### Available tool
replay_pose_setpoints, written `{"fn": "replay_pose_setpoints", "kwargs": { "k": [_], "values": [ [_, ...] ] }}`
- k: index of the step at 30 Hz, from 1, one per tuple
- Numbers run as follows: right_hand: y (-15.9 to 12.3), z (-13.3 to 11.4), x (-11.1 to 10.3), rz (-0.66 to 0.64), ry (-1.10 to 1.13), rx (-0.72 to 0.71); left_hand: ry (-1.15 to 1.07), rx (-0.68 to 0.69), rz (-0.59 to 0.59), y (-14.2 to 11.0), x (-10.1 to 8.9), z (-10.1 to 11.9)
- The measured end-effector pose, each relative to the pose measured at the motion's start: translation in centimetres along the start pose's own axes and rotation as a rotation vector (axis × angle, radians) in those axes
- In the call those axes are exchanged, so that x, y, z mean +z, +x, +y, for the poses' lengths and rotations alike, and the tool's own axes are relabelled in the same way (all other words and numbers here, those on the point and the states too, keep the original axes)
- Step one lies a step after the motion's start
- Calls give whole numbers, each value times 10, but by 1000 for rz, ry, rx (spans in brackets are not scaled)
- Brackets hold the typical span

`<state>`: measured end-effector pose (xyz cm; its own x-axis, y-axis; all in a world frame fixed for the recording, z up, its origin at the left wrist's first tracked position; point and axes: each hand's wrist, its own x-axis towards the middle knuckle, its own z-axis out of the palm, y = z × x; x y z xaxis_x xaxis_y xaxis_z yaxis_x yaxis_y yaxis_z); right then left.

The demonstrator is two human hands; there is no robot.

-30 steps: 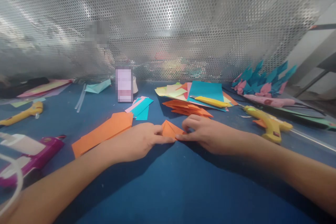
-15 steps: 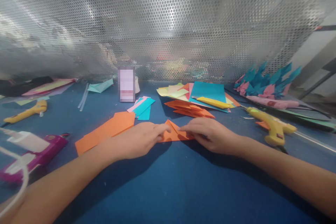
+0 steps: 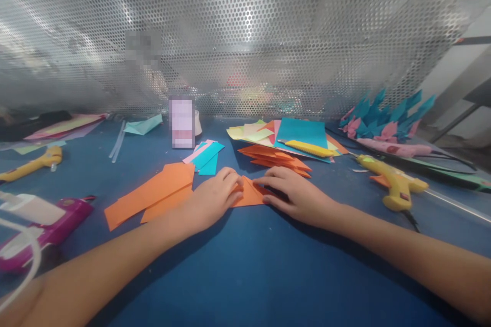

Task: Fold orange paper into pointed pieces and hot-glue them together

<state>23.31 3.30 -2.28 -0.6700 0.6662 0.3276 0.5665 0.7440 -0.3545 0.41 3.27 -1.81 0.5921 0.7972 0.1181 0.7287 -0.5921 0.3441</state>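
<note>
A folded piece of orange paper, with a peaked top, lies on the blue table in front of me. My left hand has its fingers bent over the paper's left side, thumb and fingertips pinching it. On the other side, my right hand grips the right edge between thumb and fingers, covering that corner. Flat orange sheets lie by my left wrist. Just behind my right hand sits a stack of folded orange pieces.
Behind are coloured sheets with a yellow utility knife on top. Yellow glue guns lie at right and left. A purple power strip with a white cable is near my left forearm. A perforated metal panel stands behind.
My fingers have shifted on the orange paper: the left hand's knuckles are raised and curled more, and the right hand has moved slightly left and inward. The view has shifted a little.
</note>
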Motion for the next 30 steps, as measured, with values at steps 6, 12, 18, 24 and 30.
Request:
{"fn": "replay_pose_setpoints", "kwargs": {
  "k": [6, 12, 18, 24, 30],
  "values": [
    [9, -5, 4, -25, 17, 143, 184, -1, -65, 2, 2, 4],
    [13, -6, 6, -4, 88, 165, 49, 30, 6, 1, 3, 1],
    [13, -3, 7, 82, 232, 253, -169, -68, 146, 0, 8, -3],
    [14, 0, 8, 129, 253, 293, -284, -90, 145, 2, 9, -3],
    [14, 1, 9, 96, 199, 275, -196, 71, 169, 3, 5, -6]
  ]
}}
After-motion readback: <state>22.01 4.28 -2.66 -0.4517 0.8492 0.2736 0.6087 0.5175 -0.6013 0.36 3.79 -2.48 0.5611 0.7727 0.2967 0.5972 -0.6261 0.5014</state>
